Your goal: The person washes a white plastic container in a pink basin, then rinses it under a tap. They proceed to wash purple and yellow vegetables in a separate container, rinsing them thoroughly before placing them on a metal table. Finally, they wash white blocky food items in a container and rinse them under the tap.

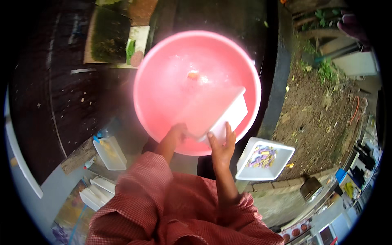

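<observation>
A wide, round pink basin (141, 112) is in front of me, with what looks like shallow, glinting water inside. Over its near right part a white rectangular plastic tub (235, 116) is tilted on its side. My right hand (222, 149) grips the tub's near outer side, its fingers pressed on the wall and its thumb by the rim. At the tub's near left corner is my left hand (176, 134), closed at the edge, its fingers somewhat blurred. Near the basin's middle shows a small orange spot (193, 75), too unclear to name.
Right of the basin stands a white tray (241, 169) holding many small purple and yellow pieces. A translucent container (110, 155) and white tubs (97, 194) are at the lower left. Dark wet ground (77, 98) lies left, a soil strip (314, 118) right.
</observation>
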Motion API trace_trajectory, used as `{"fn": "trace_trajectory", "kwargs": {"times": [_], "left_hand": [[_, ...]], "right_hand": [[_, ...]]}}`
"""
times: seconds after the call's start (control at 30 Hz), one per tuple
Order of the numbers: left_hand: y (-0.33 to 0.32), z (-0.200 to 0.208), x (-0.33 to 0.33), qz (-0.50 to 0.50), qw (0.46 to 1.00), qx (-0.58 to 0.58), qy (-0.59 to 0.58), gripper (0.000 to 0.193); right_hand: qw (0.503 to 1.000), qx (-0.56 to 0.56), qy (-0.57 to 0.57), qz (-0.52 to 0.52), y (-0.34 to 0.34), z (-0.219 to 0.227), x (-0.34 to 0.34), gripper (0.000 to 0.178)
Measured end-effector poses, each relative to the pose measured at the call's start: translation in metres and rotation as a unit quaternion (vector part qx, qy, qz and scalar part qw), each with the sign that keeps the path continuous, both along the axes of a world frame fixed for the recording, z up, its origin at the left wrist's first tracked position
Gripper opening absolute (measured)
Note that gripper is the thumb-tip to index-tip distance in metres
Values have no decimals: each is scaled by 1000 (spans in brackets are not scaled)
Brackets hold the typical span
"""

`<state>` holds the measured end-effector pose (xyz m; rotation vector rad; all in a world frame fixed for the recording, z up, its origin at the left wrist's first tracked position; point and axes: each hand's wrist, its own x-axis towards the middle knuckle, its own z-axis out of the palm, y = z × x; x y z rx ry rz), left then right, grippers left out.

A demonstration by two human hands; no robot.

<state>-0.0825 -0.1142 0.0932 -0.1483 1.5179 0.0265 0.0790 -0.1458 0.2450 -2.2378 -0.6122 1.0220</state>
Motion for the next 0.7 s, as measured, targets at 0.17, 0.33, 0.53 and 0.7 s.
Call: {"fn": "trace_trajectory", "kwargs": {"times": [0.17, 0.33, 0.53, 0.7], "left_hand": [[-35, 49, 7, 38, 971, -12, -235, 33], [-30, 133, 37, 100, 929, 12, -356, 35], [16, 222, 45, 81, 904, 84, -412, 37], [82, 346, -15, 4, 923, 286, -259, 44]], "right_hand": [[963, 156, -110, 190, -12, 105, -6, 63], [917, 250, -151, 271, -6, 185, -16, 56], [919, 290, -215, 159, -16, 255, -23, 64], [945, 290, 76, -132, -16, 317, -60, 80]]}}
